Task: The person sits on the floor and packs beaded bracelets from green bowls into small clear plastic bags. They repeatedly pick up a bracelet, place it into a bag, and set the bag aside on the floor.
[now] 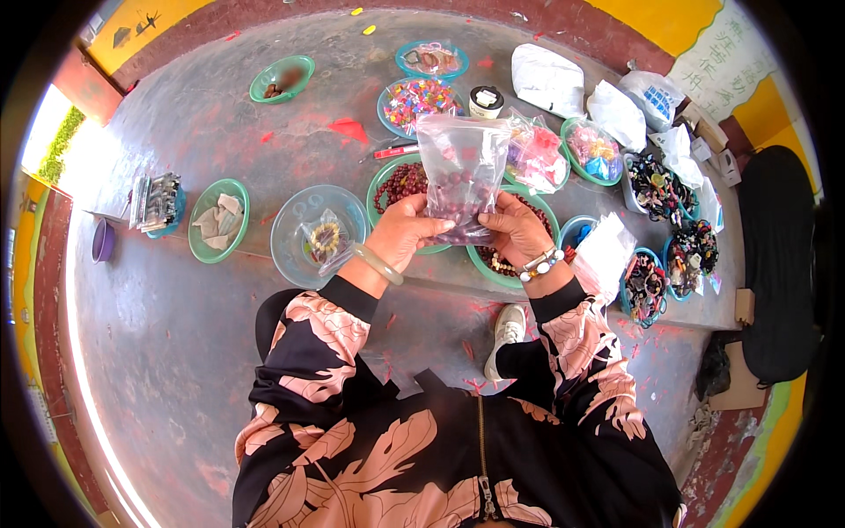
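Between my two hands a clear zip bag (462, 180) is held upright, with dark red beads in its lower part. My left hand (403, 231) grips its lower left side, thumb across the front. On the lower right side my right hand (517, 231) pinches the plastic. Behind the bag sits a green basin of dark red beads (400, 185), partly covered by the bag and my left hand. A second green basin (547, 208) with brown and red beads lies behind my right hand. Left of my left hand, a clear blue basin (290, 231) holds a bagged beaded bracelet (324, 236).
Further back are a basin of colourful small pieces (421, 101), a pink-filled bag (537, 158) and a white-lidded tub (485, 102). Basins of dark hair ties (645, 286) and white bags (547, 79) stand right. A green basin of pale pieces (218, 220) is left. A step edge crosses the floor.
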A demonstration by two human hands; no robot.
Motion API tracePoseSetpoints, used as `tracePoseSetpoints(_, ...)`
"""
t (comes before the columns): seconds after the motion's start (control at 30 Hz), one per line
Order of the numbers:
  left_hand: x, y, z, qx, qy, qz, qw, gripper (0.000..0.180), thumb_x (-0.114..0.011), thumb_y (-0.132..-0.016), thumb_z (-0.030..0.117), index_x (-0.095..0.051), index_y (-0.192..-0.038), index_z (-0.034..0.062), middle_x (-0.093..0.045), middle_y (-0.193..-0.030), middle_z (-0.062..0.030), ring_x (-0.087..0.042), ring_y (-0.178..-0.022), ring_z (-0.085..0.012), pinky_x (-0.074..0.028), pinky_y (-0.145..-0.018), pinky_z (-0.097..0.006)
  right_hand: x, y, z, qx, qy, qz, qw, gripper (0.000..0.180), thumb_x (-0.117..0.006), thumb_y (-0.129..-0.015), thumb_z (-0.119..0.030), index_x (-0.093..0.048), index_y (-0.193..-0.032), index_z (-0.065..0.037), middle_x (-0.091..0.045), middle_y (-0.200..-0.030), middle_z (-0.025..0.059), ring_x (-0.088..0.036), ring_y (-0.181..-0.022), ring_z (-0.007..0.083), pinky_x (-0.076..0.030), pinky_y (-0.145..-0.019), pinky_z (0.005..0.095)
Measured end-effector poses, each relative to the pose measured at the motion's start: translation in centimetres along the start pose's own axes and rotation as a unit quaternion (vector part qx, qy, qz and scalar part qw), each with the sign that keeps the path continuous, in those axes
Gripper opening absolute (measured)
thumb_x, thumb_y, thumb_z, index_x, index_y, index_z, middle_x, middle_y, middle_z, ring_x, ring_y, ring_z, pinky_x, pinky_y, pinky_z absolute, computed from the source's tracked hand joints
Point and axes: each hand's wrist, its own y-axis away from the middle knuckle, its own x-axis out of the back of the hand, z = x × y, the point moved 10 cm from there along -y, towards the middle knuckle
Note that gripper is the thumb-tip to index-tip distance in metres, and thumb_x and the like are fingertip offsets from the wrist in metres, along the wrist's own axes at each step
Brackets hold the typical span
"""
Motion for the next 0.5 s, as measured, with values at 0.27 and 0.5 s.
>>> tracePoseSetpoints(0.27,1.0,-0.2,-0.7,-0.005,0.039,0.024,0.999,0.025,-0.064,-0.083,0.012,-0.059,-0.105,0.0005,-0.064,-0.096,-0.0047,-0.061,-0.084,-0.0134,-0.049,-0.077,-0.029,-1.4,0.0,0.0,-0.002,0.04,-0.04,0.998,0.039,-0.056,-0.081,0.004,-0.049,-0.119,0.002,-0.06,-0.109,0.0086,-0.057,-0.099,0.0188,-0.045,-0.087,0.0308)
tracePoseSetpoints(0.5,0.8,-0.3,-1.5,-0.046,0.017,0.015,0.999,0.028,-0.063,-0.079,0.007,-0.058,-0.106,0.0006,-0.062,-0.099,-0.0038,-0.057,-0.091,-0.0124,-0.045,-0.08,-0.028,1.3,-0.3,1.2,-0.015,0.028,0.05,0.998,0.028,-0.054,-0.083,0.0,-0.053,-0.111,0.003,-0.061,-0.102,0.0103,-0.06,-0.091,0.0217,-0.048,-0.083,0.0348)
